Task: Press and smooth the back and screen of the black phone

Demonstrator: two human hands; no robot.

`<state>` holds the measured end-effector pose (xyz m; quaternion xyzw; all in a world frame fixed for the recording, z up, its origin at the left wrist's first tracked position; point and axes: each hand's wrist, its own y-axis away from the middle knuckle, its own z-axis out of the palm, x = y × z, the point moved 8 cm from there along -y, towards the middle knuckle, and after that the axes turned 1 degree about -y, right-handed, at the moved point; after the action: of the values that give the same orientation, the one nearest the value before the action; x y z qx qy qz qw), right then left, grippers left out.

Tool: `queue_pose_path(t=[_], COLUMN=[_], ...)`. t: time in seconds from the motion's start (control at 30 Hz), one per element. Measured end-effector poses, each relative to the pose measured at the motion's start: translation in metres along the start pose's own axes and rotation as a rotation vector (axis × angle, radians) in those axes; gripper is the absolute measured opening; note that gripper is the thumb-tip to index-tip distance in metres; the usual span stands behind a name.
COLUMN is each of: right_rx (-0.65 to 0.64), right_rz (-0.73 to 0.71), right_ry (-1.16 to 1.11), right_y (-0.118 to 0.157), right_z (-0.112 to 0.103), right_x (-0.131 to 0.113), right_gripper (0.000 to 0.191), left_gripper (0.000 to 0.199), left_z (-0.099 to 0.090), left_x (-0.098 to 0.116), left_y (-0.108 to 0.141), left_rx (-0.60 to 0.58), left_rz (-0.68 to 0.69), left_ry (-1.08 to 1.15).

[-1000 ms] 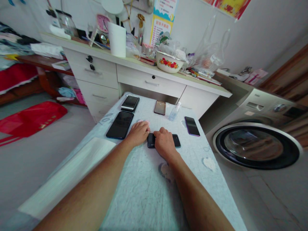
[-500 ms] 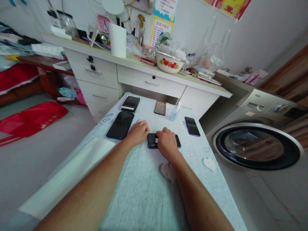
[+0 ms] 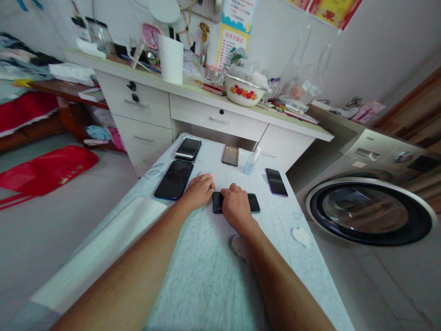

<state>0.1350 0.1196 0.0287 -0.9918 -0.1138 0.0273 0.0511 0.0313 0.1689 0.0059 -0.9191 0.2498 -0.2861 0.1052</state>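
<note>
A dark phone [image 3: 254, 203] lies crosswise on the cloth-covered table, its middle hidden under my right hand [image 3: 237, 205]. That hand's fingers are curled and pressed down on the phone; whatever may be under them is hidden. Just left of the phone's end, my left hand [image 3: 200, 190] rests on the cloth with its fingers curled in, and I cannot see whether it holds anything. A larger black phone [image 3: 174, 178] lies beside my left wrist. Behind it is a small stack of phones [image 3: 188, 148].
On the table's far side are a brown-edged phone case [image 3: 230, 155] and a clear spray bottle [image 3: 251, 162]. Another phone [image 3: 276, 182] lies near the right edge. A white desk [image 3: 219, 110] stands beyond, with a washing machine [image 3: 365, 202] to the right.
My right hand has shifted slightly left along the phone. A small white patch seen beneath its fingers is now covered. My left hand stays in place.
</note>
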Motion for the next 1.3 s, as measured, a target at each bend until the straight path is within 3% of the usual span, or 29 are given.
queue_pose_path(t=[0.37,0.83,1.3], right_rx=[0.007,-0.001,-0.053], right_rz=[-0.123,-0.216,-0.175], right_ry=[-0.024,-0.097,-0.075], right_y=[-0.003,0.001,0.002], right_z=[0.002,0.001,0.000], right_x=[-0.013,-0.019,-0.012], right_gripper=[0.031,0.034,0.035], left_gripper=[0.023,0.018,0.023], left_z=[0.000,0.000,0.000], left_x=[-0.004,-0.003,-0.003], left_y=[0.000,0.000,0.001], left_rx=[0.017,-0.006,-0.003], left_rz=[-0.003,-0.025,-0.005], left_ry=[0.033,0.041,0.025])
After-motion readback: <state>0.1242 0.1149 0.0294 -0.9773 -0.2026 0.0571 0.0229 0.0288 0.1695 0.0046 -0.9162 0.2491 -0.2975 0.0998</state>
